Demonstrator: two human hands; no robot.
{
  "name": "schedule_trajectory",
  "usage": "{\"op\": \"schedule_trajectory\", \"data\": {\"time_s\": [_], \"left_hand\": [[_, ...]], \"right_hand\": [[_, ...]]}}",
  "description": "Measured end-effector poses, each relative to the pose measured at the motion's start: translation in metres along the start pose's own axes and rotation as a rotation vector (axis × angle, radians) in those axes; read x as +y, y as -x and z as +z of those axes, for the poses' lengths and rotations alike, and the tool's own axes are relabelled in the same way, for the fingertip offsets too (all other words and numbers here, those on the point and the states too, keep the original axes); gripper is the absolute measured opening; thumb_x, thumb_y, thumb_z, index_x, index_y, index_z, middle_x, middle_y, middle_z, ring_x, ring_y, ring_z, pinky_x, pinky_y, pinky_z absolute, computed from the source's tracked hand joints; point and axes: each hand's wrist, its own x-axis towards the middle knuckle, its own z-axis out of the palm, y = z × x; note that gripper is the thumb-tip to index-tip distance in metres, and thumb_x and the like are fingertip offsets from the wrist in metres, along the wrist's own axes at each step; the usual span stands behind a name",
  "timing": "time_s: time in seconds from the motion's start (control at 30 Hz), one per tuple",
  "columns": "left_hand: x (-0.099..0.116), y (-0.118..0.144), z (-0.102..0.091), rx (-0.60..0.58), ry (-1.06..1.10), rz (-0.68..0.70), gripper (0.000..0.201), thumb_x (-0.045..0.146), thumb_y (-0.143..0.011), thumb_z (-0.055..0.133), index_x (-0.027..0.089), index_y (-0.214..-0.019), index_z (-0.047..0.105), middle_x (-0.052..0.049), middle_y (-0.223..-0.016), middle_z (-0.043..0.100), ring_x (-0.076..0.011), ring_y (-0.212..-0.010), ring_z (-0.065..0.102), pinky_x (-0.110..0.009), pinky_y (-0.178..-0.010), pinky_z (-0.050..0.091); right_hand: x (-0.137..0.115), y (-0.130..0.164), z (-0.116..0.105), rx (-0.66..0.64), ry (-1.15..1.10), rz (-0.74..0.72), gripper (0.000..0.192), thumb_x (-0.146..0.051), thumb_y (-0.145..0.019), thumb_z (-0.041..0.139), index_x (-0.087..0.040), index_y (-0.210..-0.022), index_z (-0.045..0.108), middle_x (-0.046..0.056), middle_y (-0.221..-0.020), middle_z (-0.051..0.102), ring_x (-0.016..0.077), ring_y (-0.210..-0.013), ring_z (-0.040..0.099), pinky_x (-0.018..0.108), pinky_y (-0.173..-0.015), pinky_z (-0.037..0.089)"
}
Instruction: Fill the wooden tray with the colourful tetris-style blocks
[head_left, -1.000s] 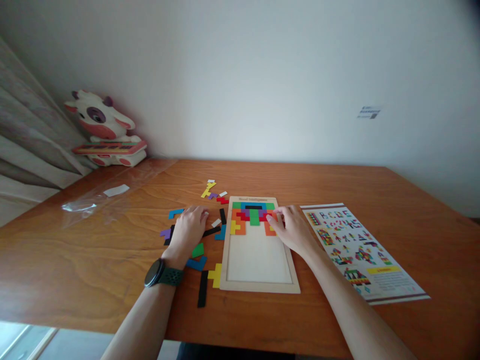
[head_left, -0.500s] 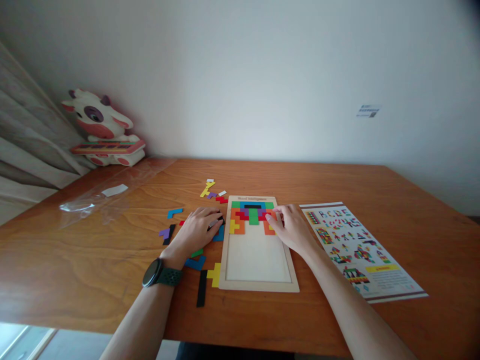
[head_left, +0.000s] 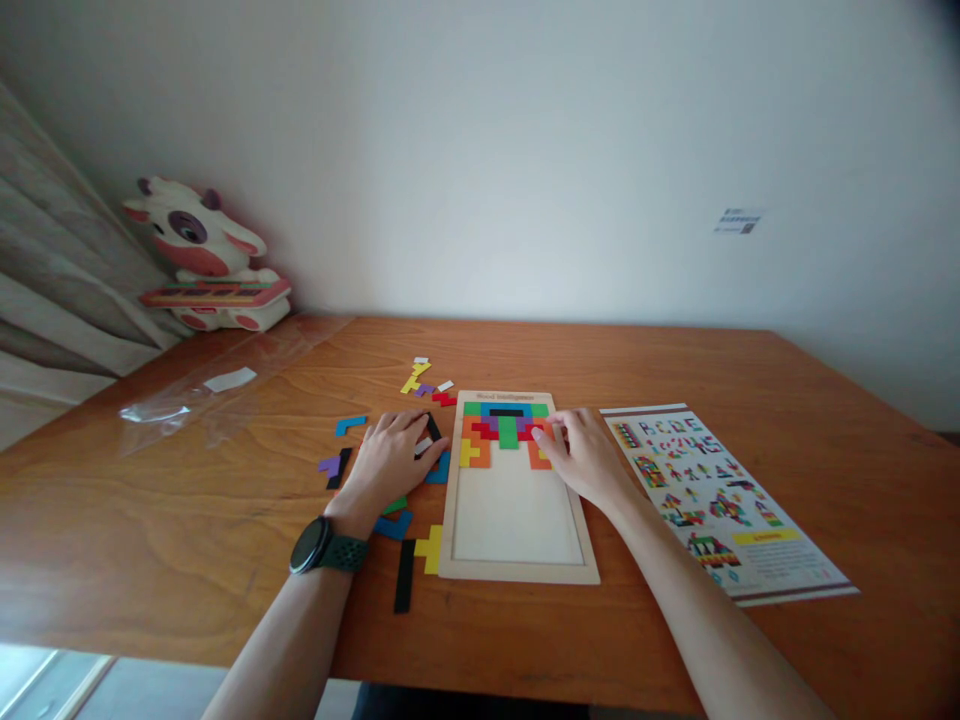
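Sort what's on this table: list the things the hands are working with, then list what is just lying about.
In use:
- left hand on loose puzzle pieces
- right hand at the placed pieces
- wooden puzzle tray

Lying about:
- printed pattern sheet
- clear plastic bag
- cow toy
- small far cluster of pieces
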Motion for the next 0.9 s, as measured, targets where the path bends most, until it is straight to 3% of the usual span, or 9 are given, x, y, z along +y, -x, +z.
{"op": "schedule_trajectory", "data": {"time_s": [0.27,0.47,0.57,0.73,0.9], "left_hand": [[-0.005,-0.001,0.0,0.027,0.041,0.022,0.034,0.038,-0.094,0.053,0.018,-0.119,0.067,-0.012,-0.12,0.068,-0.0305,-0.109,0.061,-0.045,-0.098,0.049],[-0.005,0.001,-0.015,-0.065,0.18,0.224,0.04,0.03,-0.092,0.053,0.02,-0.13,0.059,-0.011,-0.115,0.066,-0.0278,-0.107,0.061,-0.043,-0.098,0.048],[-0.003,0.004,-0.024,-0.118,0.241,0.285,0.04,0.028,-0.087,0.057,0.021,-0.126,0.06,-0.011,-0.114,0.066,-0.0275,-0.106,0.06,-0.042,-0.096,0.048],[-0.002,0.005,-0.029,-0.157,0.257,0.274,0.049,0.05,-0.08,0.07,0.021,-0.118,0.062,-0.009,-0.109,0.066,-0.0274,-0.101,0.061,-0.041,-0.091,0.049],[-0.009,0.005,-0.027,-0.155,0.268,0.242,0.04,0.039,-0.083,0.064,0.021,-0.118,0.063,-0.009,-0.108,0.067,-0.0261,-0.1,0.063,-0.039,-0.091,0.05]], "right_hand": [[-0.001,0.0,-0.002,-0.002,-0.008,-0.006,0.033,-0.049,-0.095,0.053,-0.018,-0.103,0.062,0.014,-0.101,0.063,0.0286,-0.095,0.064,0.044,-0.085,0.053],[-0.001,0.0,-0.002,0.002,-0.005,0.004,0.033,-0.049,-0.095,0.052,-0.019,-0.102,0.062,0.014,-0.101,0.064,0.0287,-0.094,0.064,0.044,-0.083,0.053],[-0.002,0.0,-0.002,-0.005,-0.01,0.013,0.033,-0.049,-0.095,0.052,-0.018,-0.103,0.062,0.014,-0.102,0.064,0.0287,-0.095,0.064,0.044,-0.085,0.053],[-0.002,0.0,-0.004,-0.005,-0.013,0.002,0.034,-0.049,-0.095,0.052,-0.018,-0.103,0.062,0.014,-0.102,0.065,0.029,-0.096,0.065,0.045,-0.085,0.053],[0.0,-0.001,-0.003,0.011,-0.008,-0.024,0.033,-0.05,-0.096,0.051,-0.019,-0.102,0.062,0.014,-0.101,0.065,0.0287,-0.095,0.064,0.044,-0.083,0.054]]}}
